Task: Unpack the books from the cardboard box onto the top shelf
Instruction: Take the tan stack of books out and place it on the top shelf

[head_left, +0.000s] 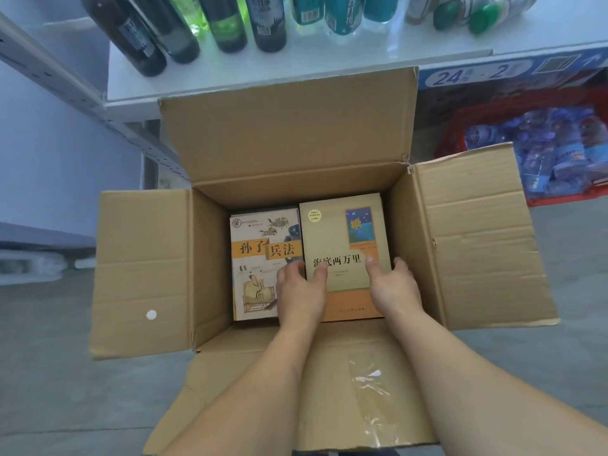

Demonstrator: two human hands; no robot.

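An open cardboard box (289,139) stands on the floor with all flaps spread. Two books lie flat inside. The tan book with an orange band (342,238) is on the right, held from both sides. My left hand (301,287) grips its left edge with the thumb on the cover. At its right edge my right hand (393,284) does the same. A white book with an orange title strip (260,258) lies to the left, partly under my left hand. A white shelf (329,67) runs beyond the box.
Dark and green bottles (227,24) stand along the white shelf. A red basket of blue packs (539,149) sits on the floor at the right, with a blue carton (513,74) behind it. A slotted metal shelf upright (82,103) slants at the left. The floor is grey concrete.
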